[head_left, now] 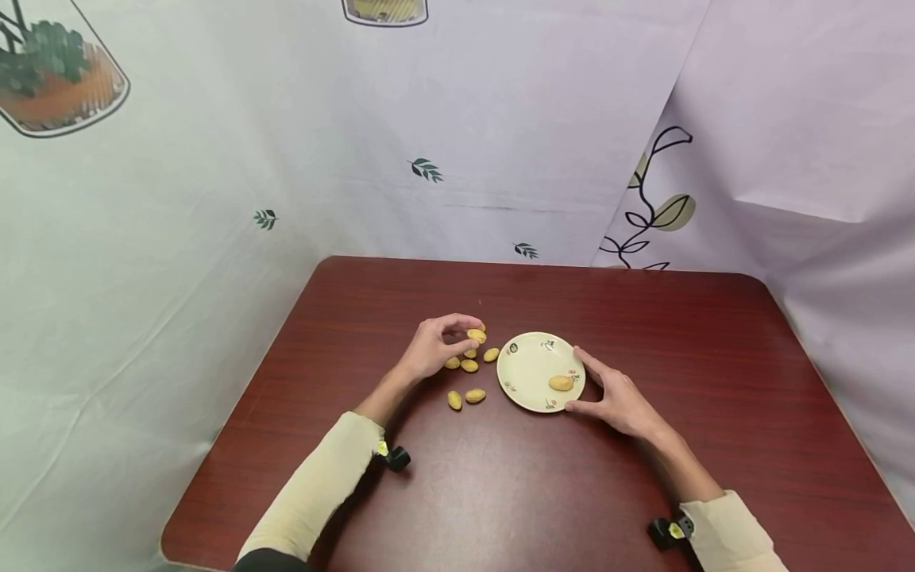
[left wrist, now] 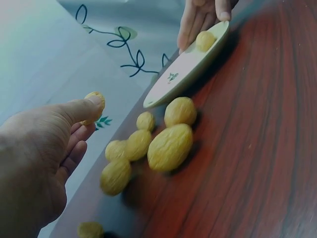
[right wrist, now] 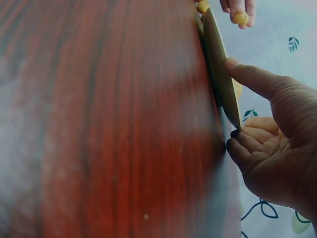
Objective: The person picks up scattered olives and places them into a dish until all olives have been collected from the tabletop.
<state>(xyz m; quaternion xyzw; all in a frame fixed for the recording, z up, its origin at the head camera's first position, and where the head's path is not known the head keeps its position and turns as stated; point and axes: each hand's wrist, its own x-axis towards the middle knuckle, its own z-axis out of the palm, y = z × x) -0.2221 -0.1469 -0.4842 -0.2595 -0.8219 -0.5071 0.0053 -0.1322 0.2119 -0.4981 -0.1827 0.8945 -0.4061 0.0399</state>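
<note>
In the head view my left hand (head_left: 431,347) pinches a yellow, wrinkled oval nut-like piece (head_left: 476,337) between thumb and fingers, raised above the table. Below it lie several similar yellow pieces (left wrist: 170,148), some touching one another. A round cream plate (head_left: 532,361) with small printed motifs sits to their right, bearing one yellow piece (head_left: 561,383). My right hand (head_left: 620,400) holds the plate's right rim, thumb at the near side and fingers at the far side. From the right wrist view, the thumb (right wrist: 252,77) rests on the rim and the fingertips meet its edge.
A dark red wood-grain table (head_left: 457,492) carries everything. White cloth (head_left: 500,143) with printed plants hangs behind it and along both sides. Two loose pieces (head_left: 475,396) lie nearer the front, apart from the cluster. Each wrist wears a small black camera (head_left: 397,458).
</note>
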